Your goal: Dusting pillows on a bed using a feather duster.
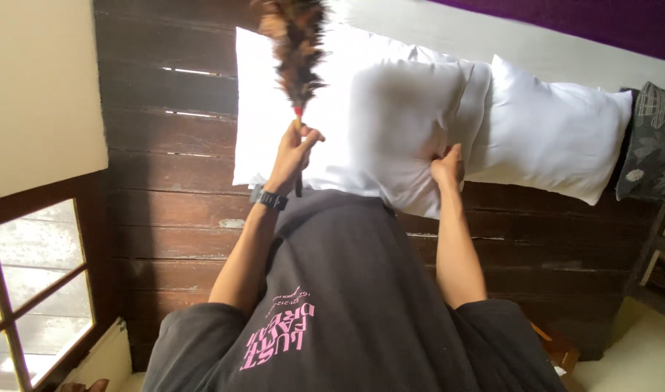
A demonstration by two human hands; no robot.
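Head view: the person is standing over two white pillows that are lying against dark wooden planks (173, 145).
Left hand (292, 152): it is closing in a fist around the thin handle of a feather duster (297, 51), whose plumes are pointing away from the hand and brushing the near pillow (397, 123).
Right hand (448, 165): it is pinching the near pillow's edge, fingers tucked out of sight behind the fabric.
Near pillow: it is lying between the two hands, overlapping the second pillow (550, 138) beyond the right hand.
Risk, slip: the pinch is looking shallow, so the pillow may be sliding free if it is lifted by that edge.
Risk, dust: the feathers may be shedding dirt onto the white cover.
Risk, knock: a wide sweep is likely to be nudging the second pillow toward the dark patterned cushion (651, 145) further out.
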